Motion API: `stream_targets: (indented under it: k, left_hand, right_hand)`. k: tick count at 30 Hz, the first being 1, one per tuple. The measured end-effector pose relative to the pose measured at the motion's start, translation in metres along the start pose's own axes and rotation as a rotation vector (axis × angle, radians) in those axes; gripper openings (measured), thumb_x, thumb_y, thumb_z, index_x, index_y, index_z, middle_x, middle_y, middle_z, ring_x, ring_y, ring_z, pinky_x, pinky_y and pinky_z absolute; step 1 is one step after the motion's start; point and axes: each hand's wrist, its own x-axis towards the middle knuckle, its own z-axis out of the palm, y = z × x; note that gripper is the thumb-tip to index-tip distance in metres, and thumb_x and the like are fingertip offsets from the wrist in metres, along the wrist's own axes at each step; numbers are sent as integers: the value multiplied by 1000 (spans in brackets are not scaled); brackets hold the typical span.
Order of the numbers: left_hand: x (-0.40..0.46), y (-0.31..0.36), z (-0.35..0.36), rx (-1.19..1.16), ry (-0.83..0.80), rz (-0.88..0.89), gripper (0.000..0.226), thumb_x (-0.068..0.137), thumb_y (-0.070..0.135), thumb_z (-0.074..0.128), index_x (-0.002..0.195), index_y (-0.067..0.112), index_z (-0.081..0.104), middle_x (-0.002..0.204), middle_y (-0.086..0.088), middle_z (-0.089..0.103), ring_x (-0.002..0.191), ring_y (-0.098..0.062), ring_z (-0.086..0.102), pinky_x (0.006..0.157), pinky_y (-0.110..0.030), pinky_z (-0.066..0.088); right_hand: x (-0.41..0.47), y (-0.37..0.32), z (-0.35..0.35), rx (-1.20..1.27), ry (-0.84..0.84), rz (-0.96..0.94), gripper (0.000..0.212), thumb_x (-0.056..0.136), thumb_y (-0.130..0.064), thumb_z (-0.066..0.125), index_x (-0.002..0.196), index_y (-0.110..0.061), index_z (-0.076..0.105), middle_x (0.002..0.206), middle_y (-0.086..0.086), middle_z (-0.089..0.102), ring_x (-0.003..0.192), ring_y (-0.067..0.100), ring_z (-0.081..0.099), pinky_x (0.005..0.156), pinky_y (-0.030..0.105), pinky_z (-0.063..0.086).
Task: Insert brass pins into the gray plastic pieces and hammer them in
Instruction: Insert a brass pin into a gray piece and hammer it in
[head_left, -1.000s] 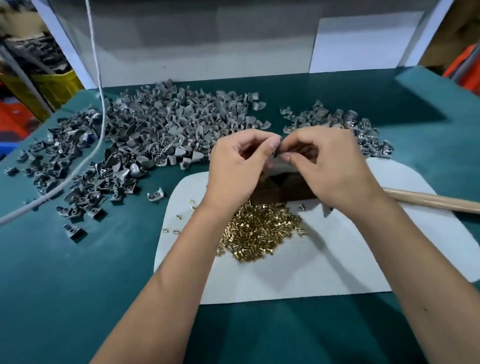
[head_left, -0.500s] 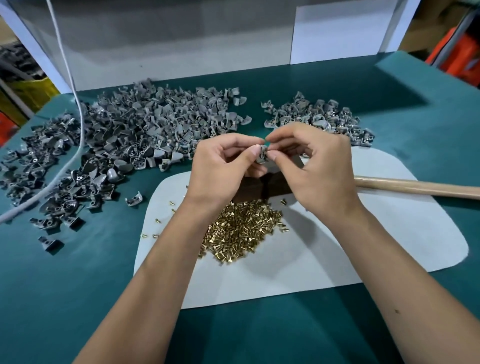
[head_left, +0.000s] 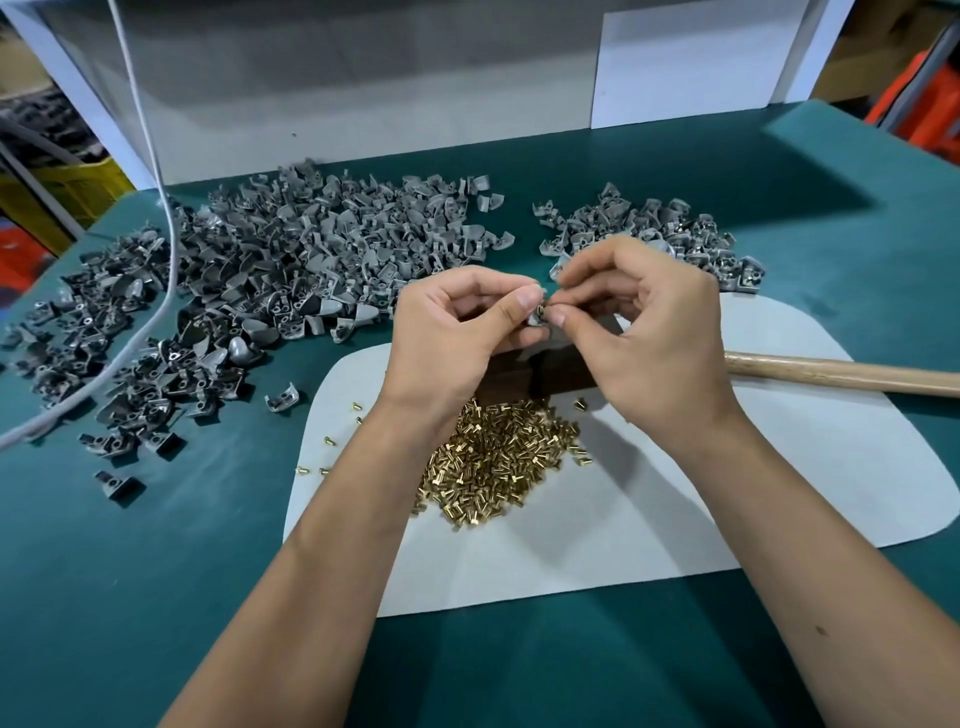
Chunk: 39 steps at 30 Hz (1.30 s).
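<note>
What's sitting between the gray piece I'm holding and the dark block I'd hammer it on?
Nothing visible. Both hands, left and right, pinch the gray piece just above the dark block. The brass pins lie nearer you, and the wooden handle runs off right.

I see a white cord (head_left: 156, 218) upper left | yellow bin (head_left: 78, 182) far left | white panel (head_left: 691, 62) upper right | orange object (head_left: 914, 98) right edge

Small gray plastic piece (head_left: 537, 317) pinched between both thumbs above the white mat (head_left: 779, 493). Brass pins (head_left: 498, 457) heaped mid-mat. Gray pieces (head_left: 311, 260) piled along the table's far edge.
</note>
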Motion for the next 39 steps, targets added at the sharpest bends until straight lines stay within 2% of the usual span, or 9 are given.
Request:
stream_targets:
  k: [4, 10, 15, 23, 30, 39]
  left_hand:
    - [0, 1, -4, -13, -60, -35, 19, 82, -7, 75, 99, 1, 75, 86, -15, 77, 77, -23, 76, 75, -25, 61]
    - [1, 4, -8, -15, -97, -60, 25, 79, -14, 73, 102, -3, 73, 87, -19, 77, 79, -28, 77, 74, -28, 62]
    - [0, 4, -6, 2, -89, -43, 23, 76, -14, 75, 97, -4, 73, 87, -21, 77, 77, -30, 77, 71, -28, 63]
    - [-1, 1, -1, 56, -95, -15, 23, 73, -16, 77, 91, -1, 75, 81, -12, 77, 76, -21, 76, 70, -26, 62]
    - [-2, 3, 0, 98, -90, -38, 26, 74, -18, 77, 90, 1, 76, 80, -15, 76, 77, -24, 75, 76, -32, 64]
    - [-1, 2, 3, 192, -78, -32, 25, 77, -16, 77, 90, 5, 76, 83, -15, 76, 80, -27, 76, 80, -36, 64]
  right_hand:
    - [2, 3, -1, 45, -14, 85, 26, 78, -1, 80, 93, -15, 64, 78, -6, 75, 80, 11, 74, 78, 34, 61]
    - [3, 1, -3, 88, -41, 158, 30, 77, 2, 82, 91, -15, 61, 78, -1, 76, 77, 9, 75, 76, 25, 59]
    - [3, -1, -5, 138, -63, 255, 32, 78, 4, 82, 93, -12, 59, 78, 2, 77, 74, 15, 75, 74, 31, 61]
    - [4, -4, -11, 54, -86, 265, 37, 76, 5, 82, 84, -20, 56, 74, 1, 75, 74, 14, 75, 75, 39, 63]
    - [4, -6, -10, 8, -98, 278, 36, 76, 5, 82, 85, -21, 60, 73, 0, 74, 72, 14, 73, 74, 34, 62]
    - [4, -4, -8, -48, -121, 247, 36, 76, 5, 82, 84, -24, 62, 71, -5, 72, 71, 12, 72, 76, 36, 62]
